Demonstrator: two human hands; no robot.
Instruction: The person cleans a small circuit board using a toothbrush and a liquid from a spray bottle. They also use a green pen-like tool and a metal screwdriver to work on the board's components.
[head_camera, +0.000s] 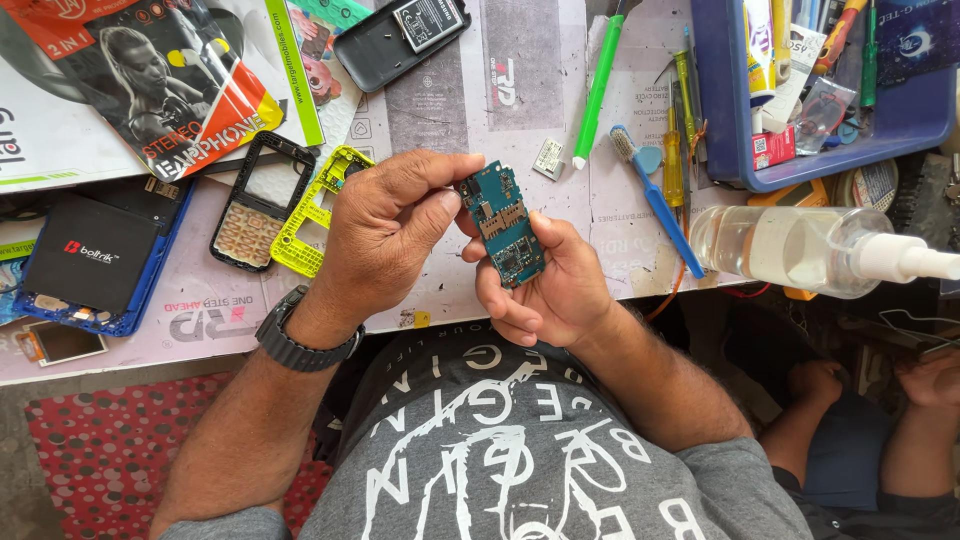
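Near the workbench's (560, 120) front edge, the right hand (545, 285) cradled a blue circuit board (503, 225) — the left hand (385, 225) pinched its top corner; inspection step, needing steady fingers next.

We have one view only, from the head camera, looking steeply down past our own chest onto the table (520, 110). It sits close: both forearms enter from 6 o'clock, the table's far part runs off at 12 o'clock, and another person's limbs show at 4 o'clock.
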